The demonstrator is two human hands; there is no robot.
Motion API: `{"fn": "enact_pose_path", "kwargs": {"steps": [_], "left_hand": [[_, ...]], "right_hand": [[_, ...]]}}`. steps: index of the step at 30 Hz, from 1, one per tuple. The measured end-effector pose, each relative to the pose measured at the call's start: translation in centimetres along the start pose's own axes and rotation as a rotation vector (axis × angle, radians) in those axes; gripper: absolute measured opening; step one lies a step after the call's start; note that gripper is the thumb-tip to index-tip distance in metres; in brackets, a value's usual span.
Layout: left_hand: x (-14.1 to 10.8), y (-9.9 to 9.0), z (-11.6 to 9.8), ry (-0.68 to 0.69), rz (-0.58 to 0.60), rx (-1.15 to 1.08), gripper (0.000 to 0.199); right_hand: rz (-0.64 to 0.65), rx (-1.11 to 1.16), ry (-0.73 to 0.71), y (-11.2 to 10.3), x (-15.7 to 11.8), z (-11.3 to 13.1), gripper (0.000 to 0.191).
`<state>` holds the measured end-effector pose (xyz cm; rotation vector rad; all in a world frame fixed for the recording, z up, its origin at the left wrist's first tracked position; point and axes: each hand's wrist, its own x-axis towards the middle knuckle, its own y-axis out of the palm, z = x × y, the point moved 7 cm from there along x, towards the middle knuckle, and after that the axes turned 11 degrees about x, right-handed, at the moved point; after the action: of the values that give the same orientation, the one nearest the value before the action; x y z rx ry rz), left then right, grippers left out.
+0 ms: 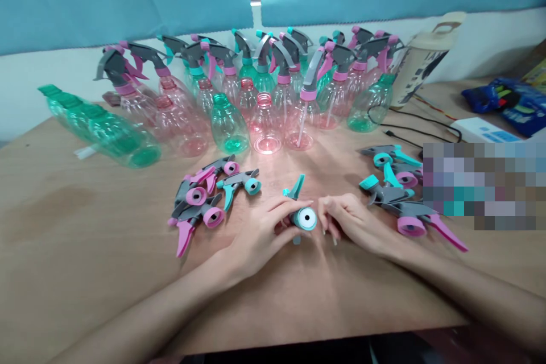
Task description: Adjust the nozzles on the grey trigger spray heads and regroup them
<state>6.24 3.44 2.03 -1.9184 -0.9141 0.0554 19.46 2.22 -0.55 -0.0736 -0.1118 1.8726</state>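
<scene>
Over the front middle of the table, my left hand [267,230] is closed around a grey-and-teal trigger spray head [294,216]. Its round collar faces me, with a white disc and a dark hole in it, and the teal trigger points up and away. Just right of the collar is my right hand [347,219], its fingers curled in; whatever they may hold is hidden. Left of my hands lies a pile of loose spray heads with pink collars [196,196], and a teal one [252,186] beside it. More loose spray heads [412,226] lie to the right.
Along the back stand several clear bottles with spray heads fitted. In front of them are open-necked pink [267,128] and green [230,125] bottles. A cream tumbler [420,68], black cable [426,127], white box [484,129] and blue packet [512,103] are at the right.
</scene>
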Motion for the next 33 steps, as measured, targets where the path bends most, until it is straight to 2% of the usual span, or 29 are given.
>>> {"fn": "enact_pose_path", "kwargs": {"steps": [4,9,18,21,26,30,33], "left_hand": [[-0.1,-0.1,0.1,-0.004,0.018,-0.014,0.036],[-0.1,-0.3,-0.1,0.000,0.013,-0.015,0.036],[-0.1,-0.2,-0.3,0.032,0.013,-0.010,0.039],[0.0,-0.2,-0.4,0.041,-0.001,0.015,0.037],[0.0,-0.3,-0.3,0.022,-0.009,0.029,0.032],[0.0,-0.4,-0.4,0.022,-0.019,0.010,0.031],[0.0,-0.5,-0.4,0.025,-0.023,0.004,0.028]], "right_hand": [[-0.011,0.113,0.087,-0.8,0.4,-0.5,0.037],[0.041,0.127,0.137,-0.3,0.5,-1.0,0.034],[0.004,-0.100,0.061,-0.2,0.2,-1.1,0.037],[-0.020,-0.112,0.034,-0.3,0.1,-0.8,0.035],[-0.079,-0.041,-0.119,-0.8,-0.2,0.7,0.021],[-0.057,-0.221,-0.363,-0.6,-0.9,2.8,0.006],[-0.022,-0.357,-0.470,-0.1,-1.2,3.6,0.015]]}}
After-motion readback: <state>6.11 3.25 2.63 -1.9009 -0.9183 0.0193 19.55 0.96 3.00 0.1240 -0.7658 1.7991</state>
